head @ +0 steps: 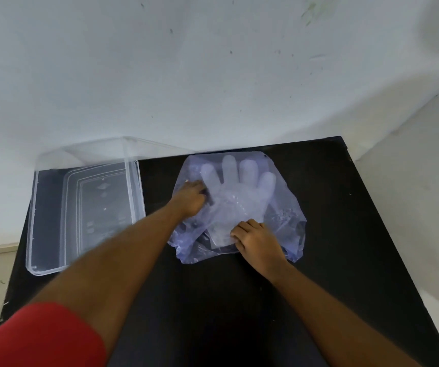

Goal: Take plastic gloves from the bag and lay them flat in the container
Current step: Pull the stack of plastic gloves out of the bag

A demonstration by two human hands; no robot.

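Observation:
A thin bluish plastic bag (284, 218) lies on the black table (239, 300), with a stack of clear plastic gloves (235, 189) showing through it, fingers pointing away from me. My left hand (189, 198) rests on the bag's left side beside the gloves' thumb, its fingers curled on the plastic. At the bag's near opening my right hand (256, 241) pinches the cuff end of the gloves. A clear rectangular container (136, 192) stands open at the table's left, with no gloves visible in it.
The table stands against a white wall. The container's far end overhangs the table's back edge. A red sleeve shows at the lower left. Pale floor lies to the right of the table.

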